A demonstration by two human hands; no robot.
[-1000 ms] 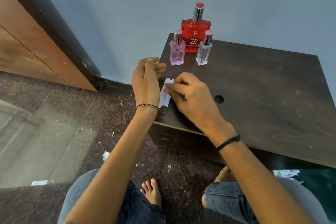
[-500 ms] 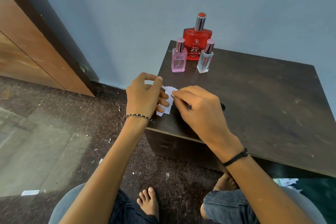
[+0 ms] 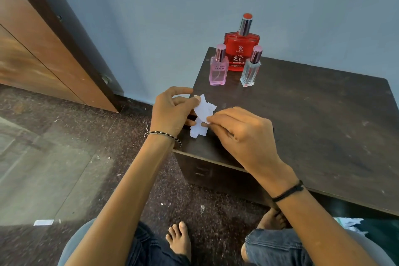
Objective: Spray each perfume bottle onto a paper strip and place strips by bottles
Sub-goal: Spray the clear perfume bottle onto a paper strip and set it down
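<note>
**Here: torn paper held between both hands over the worktop corner**

Here a dark worktop (image 3: 302, 119) is shown set against a pale blue wall (image 3: 194, 6), above a speckled floor (image 3: 64, 157). Three capped perfume bottles are grouped at its far left corner: a red bottle (image 3: 241, 49) at the back, a pink bottle (image 3: 218, 69) in front and to its left, and a clear bottle (image 3: 250, 71) in front and to its right. The left hand (image 3: 170, 112) and right hand (image 3: 241, 136) are seen closed on a ragged white paper piece (image 3: 203, 114), which is pinched from either side by fingertips just above the near left corner. A beaded bracelet (image 3: 162, 135) is worn on the left wrist and a black cord (image 3: 288, 192) on the right.
</note>
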